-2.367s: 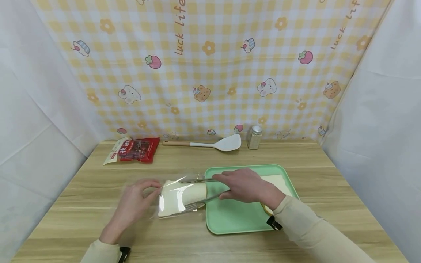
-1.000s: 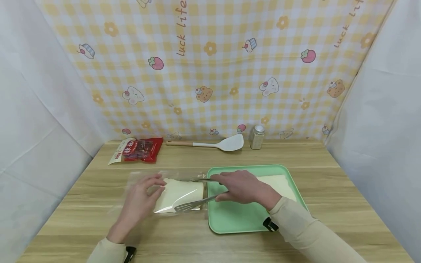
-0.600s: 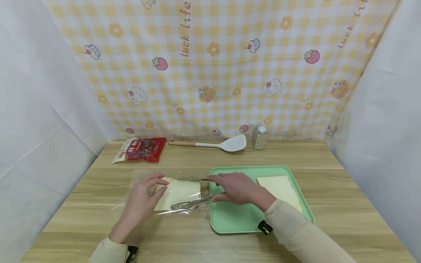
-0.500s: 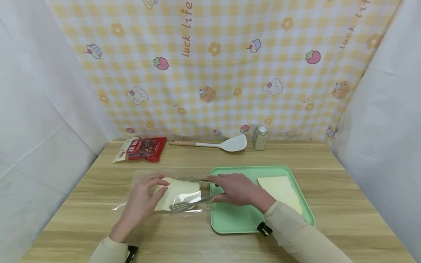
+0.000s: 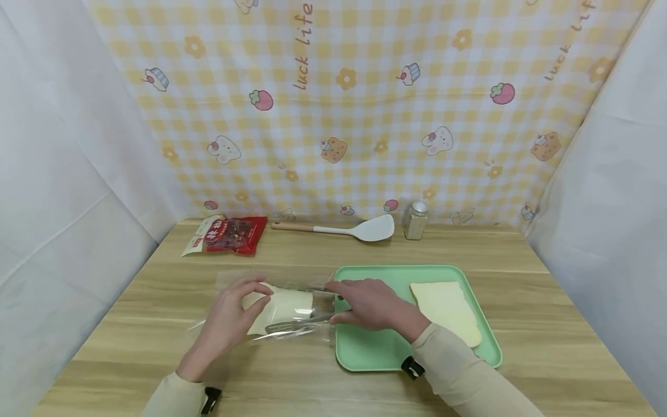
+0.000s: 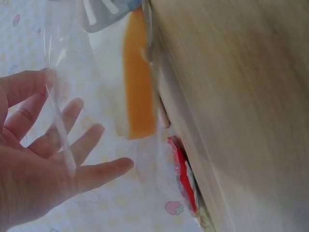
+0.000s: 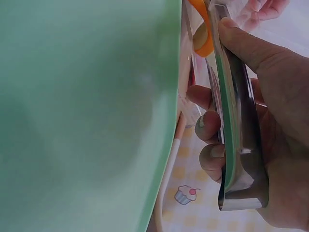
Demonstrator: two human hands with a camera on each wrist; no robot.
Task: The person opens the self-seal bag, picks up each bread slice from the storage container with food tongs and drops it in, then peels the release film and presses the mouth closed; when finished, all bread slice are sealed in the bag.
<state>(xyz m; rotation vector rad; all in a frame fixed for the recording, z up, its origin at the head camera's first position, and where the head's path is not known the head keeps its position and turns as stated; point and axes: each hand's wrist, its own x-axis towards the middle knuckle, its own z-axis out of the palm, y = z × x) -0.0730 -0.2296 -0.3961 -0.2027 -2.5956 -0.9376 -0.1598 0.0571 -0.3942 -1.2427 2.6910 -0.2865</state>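
Observation:
My right hand (image 5: 372,301) holds a pair of metal tongs (image 7: 244,154), thumb on one arm and fingers curled round the other. The tongs' slotted ends reach left into a clear plastic bag (image 5: 325,333), one along each long side of a white bread slice (image 5: 289,307). In the left wrist view the slice's orange-brown crust (image 6: 140,82) shows through the film. My left hand (image 5: 226,318) pinches the bag's film between thumb and forefinger, the other fingers spread. Whether the tongs squeeze the slice is unclear.
A green tray (image 5: 385,356) lies at the right, under my right hand, with another bread slice (image 5: 448,313) on it. Along the back stand or lie a red food packet (image 5: 237,234), a white spatula (image 5: 375,229) with a wooden handle and a seasoning jar (image 5: 416,221).
My right hand has moved left with the tongs, and the bread slice now sits farther left inside the bag. More of the slice on the tray shows. My left hand keeps its pinch.

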